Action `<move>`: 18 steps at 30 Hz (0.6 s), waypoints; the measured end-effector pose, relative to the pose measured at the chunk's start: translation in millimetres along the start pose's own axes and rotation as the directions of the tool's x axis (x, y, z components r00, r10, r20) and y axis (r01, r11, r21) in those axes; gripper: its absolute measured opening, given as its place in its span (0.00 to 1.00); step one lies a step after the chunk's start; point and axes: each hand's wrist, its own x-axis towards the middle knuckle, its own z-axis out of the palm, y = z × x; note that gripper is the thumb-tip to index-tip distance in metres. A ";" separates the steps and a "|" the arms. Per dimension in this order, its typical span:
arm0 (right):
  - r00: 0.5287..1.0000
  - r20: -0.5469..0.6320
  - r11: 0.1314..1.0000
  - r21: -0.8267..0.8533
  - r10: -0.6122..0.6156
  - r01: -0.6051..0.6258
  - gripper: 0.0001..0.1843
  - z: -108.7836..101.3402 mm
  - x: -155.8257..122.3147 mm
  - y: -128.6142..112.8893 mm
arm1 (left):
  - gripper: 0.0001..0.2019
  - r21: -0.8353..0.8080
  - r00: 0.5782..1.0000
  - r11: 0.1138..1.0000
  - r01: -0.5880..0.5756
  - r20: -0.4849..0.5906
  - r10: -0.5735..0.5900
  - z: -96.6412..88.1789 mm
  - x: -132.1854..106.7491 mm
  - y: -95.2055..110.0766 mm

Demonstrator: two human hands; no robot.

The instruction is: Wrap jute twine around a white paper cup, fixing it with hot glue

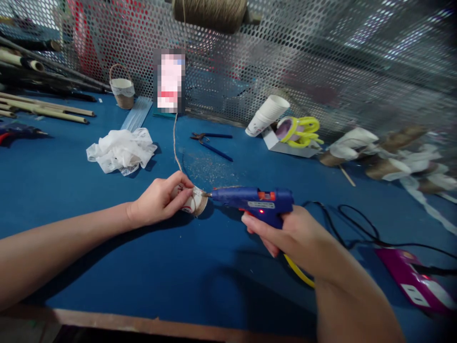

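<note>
My left hand (162,200) grips a small white paper cup (195,202) lying on its side just above the blue table. Brown twine (174,143) runs down from a spool to the fingers of that hand, and some twine is wrapped round the cup near its rim end. In my right hand (282,228) is a blue glue gun (250,197) with a small red light lit. Its metal nozzle points left and meets the cup, or nearly so. My left fingers hide part of the cup.
Blue-handled pliers (212,143) and crumpled white lace (123,150) lie beyond my hands. Stacked paper cups (267,114) lean by a white box with yellow loops. A purple power strip (407,276) with black cable sits at right. The twine spool (210,14) hangs before perforated metal mesh.
</note>
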 end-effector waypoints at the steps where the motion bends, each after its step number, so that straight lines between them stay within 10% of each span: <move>1: 1.000 0.009 1.000 -0.001 0.001 -0.001 0.24 -0.6 -1.1 -0.5 | 0.02 0.004 1.000 1.000 0.004 0.003 -0.004 -0.1 0.0 0.1; 18: 0.983 -0.041 0.981 -0.085 -0.179 0.175 0.26 1.8 -8.9 -8.8 | 0.04 0.058 0.999 0.997 0.052 0.005 -0.052 -0.1 -0.3 1.6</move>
